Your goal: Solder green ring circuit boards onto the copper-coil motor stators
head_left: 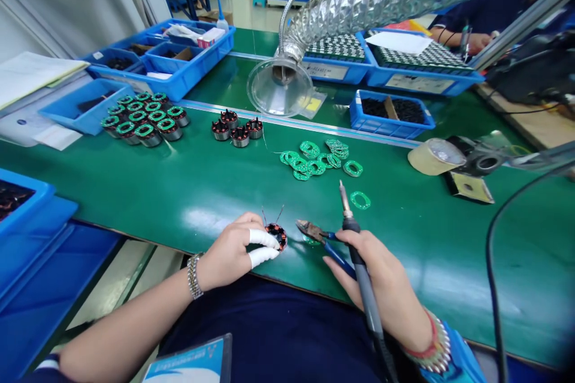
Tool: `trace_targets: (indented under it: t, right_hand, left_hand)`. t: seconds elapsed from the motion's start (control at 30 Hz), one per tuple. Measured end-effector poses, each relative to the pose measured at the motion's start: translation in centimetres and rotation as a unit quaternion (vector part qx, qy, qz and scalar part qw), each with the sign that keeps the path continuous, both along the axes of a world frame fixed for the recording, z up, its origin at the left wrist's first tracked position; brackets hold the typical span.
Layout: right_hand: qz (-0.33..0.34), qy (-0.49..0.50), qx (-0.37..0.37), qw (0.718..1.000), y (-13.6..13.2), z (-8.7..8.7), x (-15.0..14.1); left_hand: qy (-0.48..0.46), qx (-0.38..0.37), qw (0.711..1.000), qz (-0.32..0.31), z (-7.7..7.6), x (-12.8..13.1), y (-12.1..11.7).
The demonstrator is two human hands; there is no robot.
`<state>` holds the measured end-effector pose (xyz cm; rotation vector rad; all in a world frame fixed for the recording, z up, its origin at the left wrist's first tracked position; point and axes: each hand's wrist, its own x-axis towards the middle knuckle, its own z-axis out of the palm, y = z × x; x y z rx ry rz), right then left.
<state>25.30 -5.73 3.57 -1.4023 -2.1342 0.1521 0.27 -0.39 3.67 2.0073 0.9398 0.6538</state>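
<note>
My left hand (229, 251), with white covers on two fingers, pinches a motor stator (279, 234) with copper windings near the table's front edge. Two thin wires stick up from it. In my right hand (389, 278) are a soldering iron (365, 287), its tip pointing up and away, and blue-handled cutting pliers (314, 231) whose jaws point toward the stator. A green ring-shaped circuit board (309, 240) lies partly hidden under the pliers. Another single ring board (360, 200) rests beyond the iron's tip, and several more boards (317, 166) form a loose pile behind it.
Several stators topped with green boards (144, 130) stand at the left; a few bare ones (239, 136) are nearer the middle. A clear fume hood (279, 99) hangs from a foil duct (341, 9). Blue bins (390, 122) line the back. A cable (492, 263) hangs at right.
</note>
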Motion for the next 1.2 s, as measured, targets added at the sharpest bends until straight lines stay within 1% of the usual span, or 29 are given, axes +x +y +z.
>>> trace_targets:
  t: [0.07,0.13,0.3,0.87,1.2]
  right_hand:
    - [0.016,-0.001,-0.011,1.0,-0.4,-0.1,-0.2]
    - [0.033,-0.004,-0.019,0.999,-0.6,-0.2,-0.4]
    - [0.056,-0.021,-0.036,0.998,-0.8,-0.5,-1.0]
    - [0.068,-0.048,-0.044,0.996,-1.1,0.0,-1.4]
    - [0.087,-0.037,-0.041,0.995,-1.2,-0.4,-1.4]
  left_hand:
    - [-0.005,-0.039,0.999,0.032,0.2,0.3,0.1]
    - [-0.008,-0.065,0.997,0.047,0.4,0.4,0.0]
    - [-0.024,-0.083,0.995,0.058,0.4,0.4,-0.2]
    - [-0.055,-0.059,0.995,0.057,-0.4,0.5,-0.6]
    - [-0.05,-0.049,0.996,0.058,-0.2,0.6,-0.6]
